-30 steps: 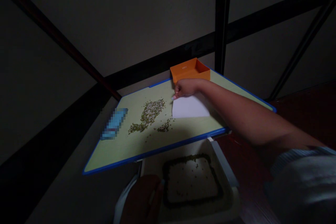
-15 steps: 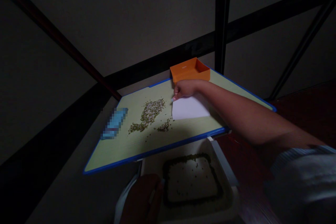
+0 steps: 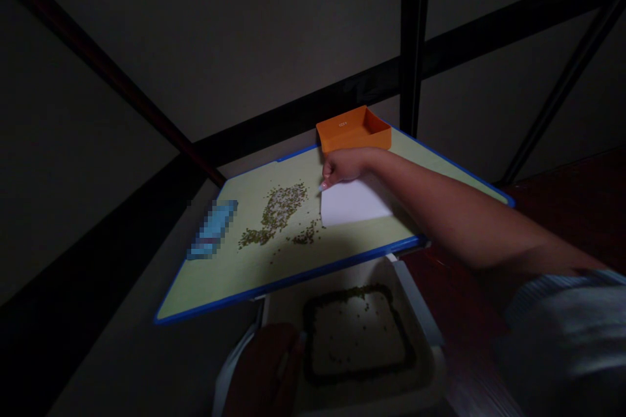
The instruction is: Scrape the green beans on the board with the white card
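My right hand (image 3: pixel 340 166) is closed in a pinch on the far left corner of a sheet of white paper (image 3: pixel 355 204), which stands over the pale yellow board (image 3: pixel 205 296). To its left lie many small greenish seeds or grains (image 3: pixel 282 207) in a loose patch, and a smaller dark scatter (image 3: pixel 306 234) sits near the paper's lower left edge. Below the board, my left hand (image 3: pixel 267 368) closes over the left rim of a deep white container (image 3: pixel 420 391), its fingers dim in shadow. Inside it, more grains form a dark ring (image 3: pixel 359 374) along the floor's edges.
An orange open box (image 3: pixel 352 133) rests at the board's far edge, just beyond my right hand. A blurred-out blue object (image 3: pixel 214 229) lies at the left edge. A dark-banded wall (image 3: pixel 293 104) rises behind the blue-rimmed board.
The lower edge of the paper has shifted slightly toward me. Both hands stay in almost the same places, and the seeds look unchanged.
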### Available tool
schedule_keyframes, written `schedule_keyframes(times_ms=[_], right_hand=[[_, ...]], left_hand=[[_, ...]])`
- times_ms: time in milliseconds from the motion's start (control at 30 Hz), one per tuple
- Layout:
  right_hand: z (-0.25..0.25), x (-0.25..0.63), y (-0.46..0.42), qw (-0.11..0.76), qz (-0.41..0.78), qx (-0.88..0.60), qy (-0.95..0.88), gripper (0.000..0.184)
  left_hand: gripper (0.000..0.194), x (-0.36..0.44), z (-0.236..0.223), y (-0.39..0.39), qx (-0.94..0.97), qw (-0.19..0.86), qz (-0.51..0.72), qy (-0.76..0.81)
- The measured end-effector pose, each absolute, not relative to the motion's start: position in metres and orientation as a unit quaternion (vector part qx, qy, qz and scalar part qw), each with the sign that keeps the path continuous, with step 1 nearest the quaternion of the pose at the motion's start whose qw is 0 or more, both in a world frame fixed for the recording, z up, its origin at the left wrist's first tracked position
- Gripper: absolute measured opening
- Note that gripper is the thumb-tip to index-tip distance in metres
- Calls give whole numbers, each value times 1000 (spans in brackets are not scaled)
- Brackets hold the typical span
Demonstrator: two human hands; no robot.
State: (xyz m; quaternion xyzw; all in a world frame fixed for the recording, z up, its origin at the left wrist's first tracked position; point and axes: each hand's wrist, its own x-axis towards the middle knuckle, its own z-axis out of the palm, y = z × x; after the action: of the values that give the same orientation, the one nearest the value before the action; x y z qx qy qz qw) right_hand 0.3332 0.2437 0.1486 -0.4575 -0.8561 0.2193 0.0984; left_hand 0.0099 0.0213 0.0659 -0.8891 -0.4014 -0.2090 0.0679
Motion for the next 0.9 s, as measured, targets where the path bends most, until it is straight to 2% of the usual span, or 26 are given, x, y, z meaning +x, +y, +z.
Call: schedule_keyframes(times_ms=[400,900], right_hand=[[152,324,235,93,211,-461,-857,34],[149,315,231,127,193,-457,-859,36]], left_hand=[[32,11,67,21,-885,55,-212,-411],[30,12,66,22,-892,73,-209,-395]])
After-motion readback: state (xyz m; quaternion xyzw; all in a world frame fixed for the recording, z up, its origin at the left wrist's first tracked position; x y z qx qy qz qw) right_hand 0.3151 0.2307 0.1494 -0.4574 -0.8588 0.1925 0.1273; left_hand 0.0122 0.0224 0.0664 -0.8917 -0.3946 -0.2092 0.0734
